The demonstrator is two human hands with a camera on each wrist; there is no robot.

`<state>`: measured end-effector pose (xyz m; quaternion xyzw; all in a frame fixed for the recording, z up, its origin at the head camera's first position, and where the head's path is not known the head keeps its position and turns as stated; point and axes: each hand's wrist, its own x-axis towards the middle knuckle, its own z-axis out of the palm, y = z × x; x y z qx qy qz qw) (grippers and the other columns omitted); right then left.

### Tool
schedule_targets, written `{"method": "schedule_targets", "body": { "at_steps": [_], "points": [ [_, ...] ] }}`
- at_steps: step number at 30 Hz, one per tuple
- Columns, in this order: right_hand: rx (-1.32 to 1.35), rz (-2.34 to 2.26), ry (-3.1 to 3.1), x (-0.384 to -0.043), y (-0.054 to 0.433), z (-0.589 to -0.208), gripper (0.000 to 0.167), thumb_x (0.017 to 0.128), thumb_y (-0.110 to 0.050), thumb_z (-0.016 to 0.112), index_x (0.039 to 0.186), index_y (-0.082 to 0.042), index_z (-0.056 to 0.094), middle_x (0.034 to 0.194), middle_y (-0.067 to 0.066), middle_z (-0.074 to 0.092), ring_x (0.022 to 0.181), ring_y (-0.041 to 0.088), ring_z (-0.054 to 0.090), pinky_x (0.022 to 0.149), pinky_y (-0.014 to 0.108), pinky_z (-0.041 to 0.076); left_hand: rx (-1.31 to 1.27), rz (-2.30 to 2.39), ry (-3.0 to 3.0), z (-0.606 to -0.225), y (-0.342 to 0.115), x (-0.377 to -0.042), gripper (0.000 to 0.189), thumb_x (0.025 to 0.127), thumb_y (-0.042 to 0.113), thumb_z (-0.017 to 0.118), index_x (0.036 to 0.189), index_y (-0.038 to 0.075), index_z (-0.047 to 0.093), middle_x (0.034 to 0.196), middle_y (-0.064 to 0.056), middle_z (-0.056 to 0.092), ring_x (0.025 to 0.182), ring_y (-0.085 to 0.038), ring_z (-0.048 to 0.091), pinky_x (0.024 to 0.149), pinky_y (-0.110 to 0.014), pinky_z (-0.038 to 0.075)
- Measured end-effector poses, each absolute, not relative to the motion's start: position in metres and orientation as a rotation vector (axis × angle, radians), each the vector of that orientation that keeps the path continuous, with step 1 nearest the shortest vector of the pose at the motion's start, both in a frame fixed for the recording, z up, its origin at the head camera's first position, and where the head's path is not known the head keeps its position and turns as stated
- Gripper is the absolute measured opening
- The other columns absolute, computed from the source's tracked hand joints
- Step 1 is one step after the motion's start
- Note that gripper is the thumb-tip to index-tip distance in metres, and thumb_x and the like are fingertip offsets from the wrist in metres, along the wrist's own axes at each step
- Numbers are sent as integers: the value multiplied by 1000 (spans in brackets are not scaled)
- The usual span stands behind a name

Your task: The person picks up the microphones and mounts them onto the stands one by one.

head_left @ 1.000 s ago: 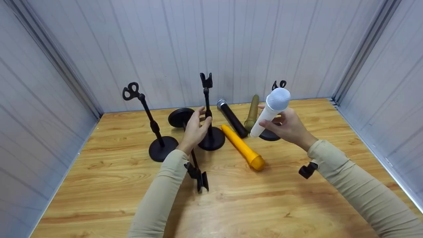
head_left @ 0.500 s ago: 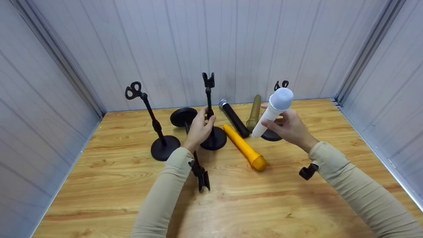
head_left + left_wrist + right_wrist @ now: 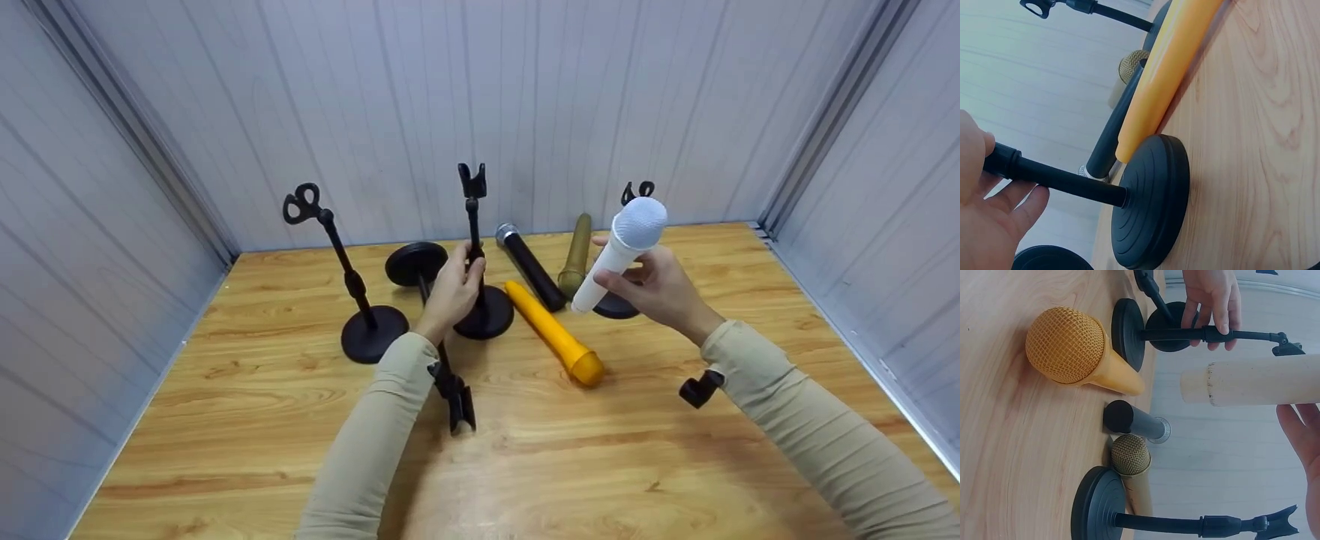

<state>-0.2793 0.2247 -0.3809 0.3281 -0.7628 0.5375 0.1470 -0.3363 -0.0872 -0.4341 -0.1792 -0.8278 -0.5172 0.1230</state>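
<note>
Your left hand (image 3: 450, 294) is gripping the middle black, round-based stand (image 3: 491, 315). Right hand (image 3: 664, 289) is pinching a white, mesh-headed microphone (image 3: 618, 251).

Wht mic (image 3: 619, 251) looks smooth plast., tbl (image 3: 540, 480) woodgrain.

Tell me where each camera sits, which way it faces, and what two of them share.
Head: worn on the head, facing forward and down at the table; left hand, right hand and sleeves show.
Left wrist: on that wrist, facing the gripped stand; part of that hand shows.
Right wrist: on that wrist, facing past the white microphone; parts of both hands show.
Shared: both wrist views show the orange microphone.
</note>
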Motion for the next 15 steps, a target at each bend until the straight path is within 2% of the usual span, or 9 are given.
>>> {"method": "schedule_targets", "body": {
  "at_steps": [7,15],
  "points": [
    [914,1502,-2232,-280,229,-384,46,91,8,71,134,4,58,125,6,64,103,20,66,78,30,60,-547,-1486,-2457,-434,-92,-331,27,109,15,49,133,3,52,115,-13,62,110,-25,63,90,-39,53],
    [880,1480,-2269,-279,232,-385,45,92,3,72,135,0,59,125,7,63,105,20,65,79,30,60,-627,-1533,-2452,-436,-94,-315,27,108,18,51,132,6,55,123,-15,62,113,-26,65,89,-38,56]
  ]
}}
